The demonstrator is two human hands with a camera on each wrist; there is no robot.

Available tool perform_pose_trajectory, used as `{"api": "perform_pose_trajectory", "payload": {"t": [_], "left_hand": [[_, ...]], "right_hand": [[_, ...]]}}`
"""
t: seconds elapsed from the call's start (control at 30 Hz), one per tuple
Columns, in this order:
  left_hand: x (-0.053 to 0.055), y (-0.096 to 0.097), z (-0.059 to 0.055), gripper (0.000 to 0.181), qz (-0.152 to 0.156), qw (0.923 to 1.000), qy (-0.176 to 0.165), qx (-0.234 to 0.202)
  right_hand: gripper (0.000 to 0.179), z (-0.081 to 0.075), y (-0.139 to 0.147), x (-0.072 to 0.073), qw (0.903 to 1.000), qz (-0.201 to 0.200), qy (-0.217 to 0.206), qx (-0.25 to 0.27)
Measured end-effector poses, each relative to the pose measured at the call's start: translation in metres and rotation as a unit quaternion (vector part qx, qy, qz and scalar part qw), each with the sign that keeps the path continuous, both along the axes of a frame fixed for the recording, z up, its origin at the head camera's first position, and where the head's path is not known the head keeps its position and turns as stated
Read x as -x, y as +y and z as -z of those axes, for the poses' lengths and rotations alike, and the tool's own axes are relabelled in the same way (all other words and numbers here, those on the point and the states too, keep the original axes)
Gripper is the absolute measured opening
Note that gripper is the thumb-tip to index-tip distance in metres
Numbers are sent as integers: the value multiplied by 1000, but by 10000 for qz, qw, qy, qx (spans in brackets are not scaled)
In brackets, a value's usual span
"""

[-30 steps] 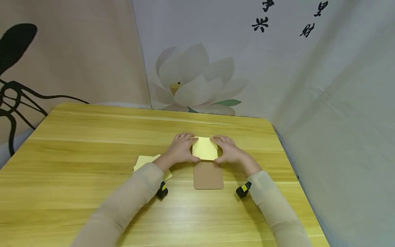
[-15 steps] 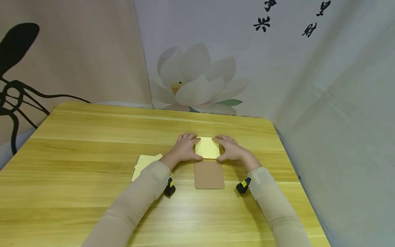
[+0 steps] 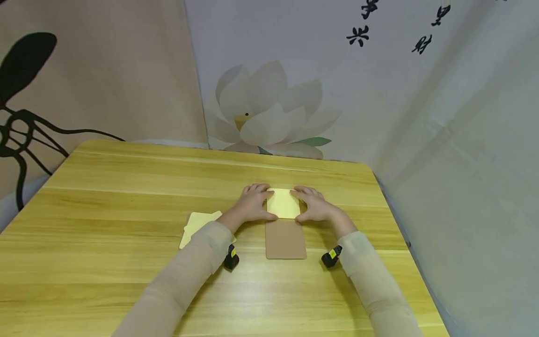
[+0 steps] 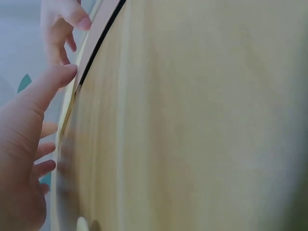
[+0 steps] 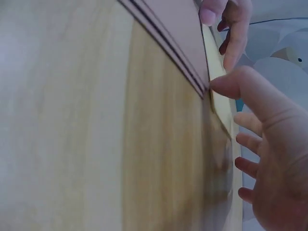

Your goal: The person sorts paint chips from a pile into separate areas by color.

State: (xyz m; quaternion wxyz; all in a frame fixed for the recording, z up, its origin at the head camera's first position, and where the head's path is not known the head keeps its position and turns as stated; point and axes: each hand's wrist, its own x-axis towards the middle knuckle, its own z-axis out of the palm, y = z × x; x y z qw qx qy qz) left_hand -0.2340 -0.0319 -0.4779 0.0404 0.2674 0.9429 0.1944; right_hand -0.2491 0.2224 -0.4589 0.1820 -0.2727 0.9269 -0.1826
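A pale yellow square card [image 3: 283, 204] lies between my two hands in the head view, just beyond a brown square pad [image 3: 286, 240]. My left hand [image 3: 255, 203] holds its left side, the thumb at the near corner and the index finger at the far one. On the right side, my right hand [image 3: 313, 204] grips it the same way. Both thumbs come close to the brown pad's far corners. From the right wrist view, the brown pad [image 5: 180, 33] shows layered edges, with the yellow card [image 5: 220, 103] beside it.
More yellow cards [image 3: 198, 224] lie loosely overlapped left of the brown pad, partly hidden by my left sleeve. All rest on a wooden table [image 3: 126, 257]. A curtain [image 3: 269, 37] with a printed flower hangs behind its far edge, and a black chair [image 3: 25, 103] stands at left.
Over the first half second, both hands and the yellow card shift slightly right, lining up with the brown pad. Since then they barely move; the view tilts a little.
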Motion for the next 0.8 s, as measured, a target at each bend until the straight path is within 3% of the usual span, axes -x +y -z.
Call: {"api": "perform_pose_trajectory", "payload": {"t": [0.47, 0.8], "left_hand": [[-25, -22, -11, 93, 117, 9988, 376, -283], [-49, -46, -18, 92, 102, 9977, 514, -434]], "right_hand": [[98, -11, -10, -35, 9954, 250, 804, 453], [99, -7, -28, -57, 9913, 67, 1152, 641]]}}
